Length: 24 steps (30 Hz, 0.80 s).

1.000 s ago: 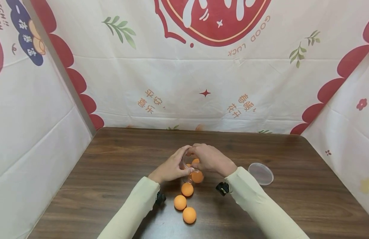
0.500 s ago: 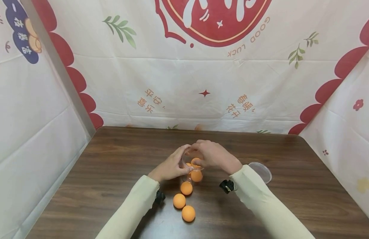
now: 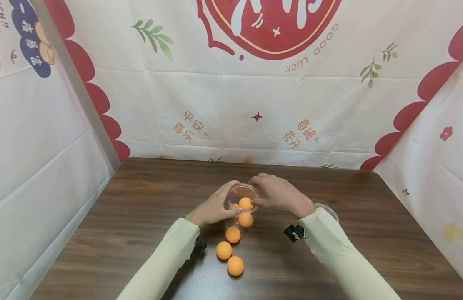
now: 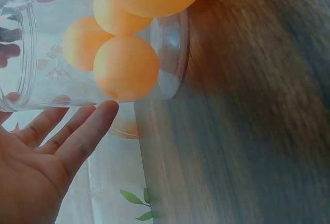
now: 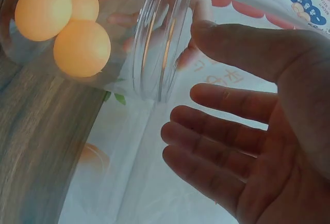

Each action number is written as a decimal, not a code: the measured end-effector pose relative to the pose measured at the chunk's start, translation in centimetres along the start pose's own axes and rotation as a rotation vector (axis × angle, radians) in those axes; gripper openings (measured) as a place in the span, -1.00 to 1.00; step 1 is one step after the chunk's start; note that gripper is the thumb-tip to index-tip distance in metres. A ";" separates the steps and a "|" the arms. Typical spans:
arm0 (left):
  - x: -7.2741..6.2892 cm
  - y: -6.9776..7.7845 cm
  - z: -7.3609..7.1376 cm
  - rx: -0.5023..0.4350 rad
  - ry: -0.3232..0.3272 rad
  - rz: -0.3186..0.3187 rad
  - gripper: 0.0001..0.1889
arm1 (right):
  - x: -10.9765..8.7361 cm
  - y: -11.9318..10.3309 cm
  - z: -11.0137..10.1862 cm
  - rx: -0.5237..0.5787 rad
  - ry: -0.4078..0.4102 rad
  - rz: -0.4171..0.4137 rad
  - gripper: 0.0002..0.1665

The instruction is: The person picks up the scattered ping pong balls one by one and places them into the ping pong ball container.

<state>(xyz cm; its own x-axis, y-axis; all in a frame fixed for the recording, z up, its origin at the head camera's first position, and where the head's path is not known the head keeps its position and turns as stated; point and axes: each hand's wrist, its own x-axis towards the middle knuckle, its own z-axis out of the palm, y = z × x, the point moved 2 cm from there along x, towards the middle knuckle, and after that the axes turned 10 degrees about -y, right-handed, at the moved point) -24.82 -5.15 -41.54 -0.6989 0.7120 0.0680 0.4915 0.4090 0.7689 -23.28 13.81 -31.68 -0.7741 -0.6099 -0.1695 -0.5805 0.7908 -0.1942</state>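
Note:
A clear plastic jar (image 3: pixel 241 191) stands upright on the wooden table, with three orange ping-pong balls (image 3: pixel 245 219) visible inside. My left hand (image 3: pixel 215 207) grips it near the rim, thumb on the near side and fingers at the far side. Just right of the jar's mouth is my right hand (image 3: pixel 279 195); in the right wrist view its fingers (image 5: pixel 216 131) are spread and hold nothing. Three loose ping-pong balls (image 3: pixel 224 250) lie on the table in front of the jar, the farthest one close to its base.
A round clear lid (image 3: pixel 330 210) lies on the table (image 3: pixel 152 196) to the right, partly hidden behind the right sleeve (image 3: pixel 330 239). A printed white cloth (image 3: pixel 212 100) hangs behind the table and along both sides.
My right hand has moved from over the jar's mouth to the right, uncovering the rim. The right sleeve now hides more of the lid. My left hand keeps its hold on the jar.

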 end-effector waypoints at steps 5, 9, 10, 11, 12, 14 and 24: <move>0.0 0.0 0.0 0.006 0.002 0.003 -0.24 | -0.6 0.4 0.4 0.097 -0.050 0.031 -0.18; 0.0 0.2 0.1 0.002 -0.002 0.011 -0.25 | -0.9 0.9 1.4 0.201 -0.086 0.059 0.12; 0.0 0.2 0.1 0.000 -0.004 0.013 -0.25 | -1.0 1.0 1.7 0.217 -0.090 0.064 0.16; 0.0 0.2 0.1 -0.004 -0.006 0.015 -0.25 | -1.0 1.1 1.9 0.234 -0.090 0.069 0.19; 0.0 0.1 0.1 -0.005 -0.008 0.017 -0.25 | -1.0 1.2 2.2 0.250 -0.087 0.075 0.21; 0.0 0.1 0.1 -0.008 -0.008 0.022 -0.25 | -1.1 1.4 2.6 0.275 -0.071 0.074 0.23; 0.0 0.0 0.0 -0.005 -0.001 0.015 -0.24 | -1.0 1.9 4.7 0.406 0.024 0.007 0.20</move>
<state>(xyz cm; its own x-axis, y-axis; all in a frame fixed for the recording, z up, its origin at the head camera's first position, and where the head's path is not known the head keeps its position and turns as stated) -24.77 -5.12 -41.53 -0.6908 0.7187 0.0790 0.4993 0.3951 0.7711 -22.38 15.67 -36.41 -0.7861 -0.5995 -0.1506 -0.4322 0.7072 -0.5595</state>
